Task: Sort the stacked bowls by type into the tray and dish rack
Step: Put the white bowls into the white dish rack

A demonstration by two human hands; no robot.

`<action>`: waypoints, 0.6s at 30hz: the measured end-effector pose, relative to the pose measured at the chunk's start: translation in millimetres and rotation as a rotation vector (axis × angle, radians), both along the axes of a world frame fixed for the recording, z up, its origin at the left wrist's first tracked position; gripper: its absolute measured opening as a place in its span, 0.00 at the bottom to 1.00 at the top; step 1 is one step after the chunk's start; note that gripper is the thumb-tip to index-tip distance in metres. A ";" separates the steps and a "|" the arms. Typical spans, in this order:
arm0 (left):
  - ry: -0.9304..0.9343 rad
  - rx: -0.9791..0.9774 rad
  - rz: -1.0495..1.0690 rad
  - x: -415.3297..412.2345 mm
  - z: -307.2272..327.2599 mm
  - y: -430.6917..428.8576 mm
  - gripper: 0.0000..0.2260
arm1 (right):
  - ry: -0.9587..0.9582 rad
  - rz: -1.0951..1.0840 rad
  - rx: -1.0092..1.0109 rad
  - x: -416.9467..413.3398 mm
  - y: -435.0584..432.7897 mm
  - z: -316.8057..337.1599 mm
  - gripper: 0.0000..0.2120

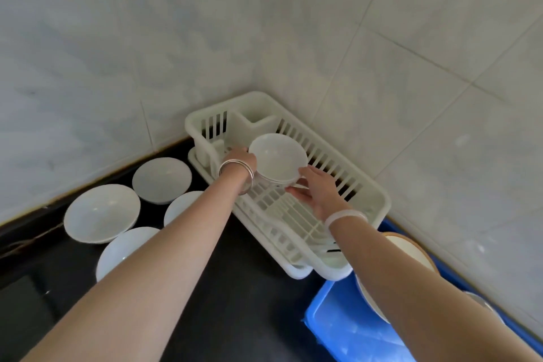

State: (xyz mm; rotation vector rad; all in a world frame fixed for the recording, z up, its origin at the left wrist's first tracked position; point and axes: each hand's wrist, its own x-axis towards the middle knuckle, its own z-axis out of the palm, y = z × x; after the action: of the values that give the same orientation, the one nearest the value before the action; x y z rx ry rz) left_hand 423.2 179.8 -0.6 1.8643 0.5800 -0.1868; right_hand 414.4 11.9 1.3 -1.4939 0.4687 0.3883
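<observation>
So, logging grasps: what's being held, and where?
A stack of white bowls: left hand on its left side, right hand at its lower right edge.

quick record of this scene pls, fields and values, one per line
bowl stack: white, held over the dish rack
left hand: grips its left side
right hand: holds its right side, fingers beneath
dish rack: white, in tiled corner
counter: black, four white bowls left of rack
blue tray: lower right, holds wood-rimmed bowl

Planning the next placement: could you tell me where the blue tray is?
The blue tray sits lower right in the head view, on the black counter, at the near end of the white dish rack.
</observation>
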 end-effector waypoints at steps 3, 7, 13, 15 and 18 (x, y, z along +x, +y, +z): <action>0.077 0.010 -0.017 15.4 -14.3 -1.8 0.18 | 0.038 0.019 -0.025 15.6 2.4 -14.0 0.13; 0.129 0.021 0.000 32.1 -24.1 -6.7 0.17 | 0.068 0.009 -0.037 33.1 6.5 -25.4 0.13; 0.158 -0.136 0.096 46.8 -39.8 -4.2 0.19 | -0.009 0.043 -0.051 47.6 12.3 -42.2 0.16; 0.141 -0.122 0.102 50.4 -43.6 -3.1 0.20 | -0.033 0.040 -0.048 50.8 13.5 -45.5 0.16; 0.088 -0.194 0.136 51.5 -44.8 -4.4 0.20 | -0.076 0.018 0.009 53.5 14.8 -48.2 0.16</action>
State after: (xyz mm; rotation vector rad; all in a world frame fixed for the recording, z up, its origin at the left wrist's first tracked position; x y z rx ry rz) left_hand 474.8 175.4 -45.5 1.6291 0.7212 -0.2283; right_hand 467.9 26.8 -46.9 -1.4993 0.3931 0.3467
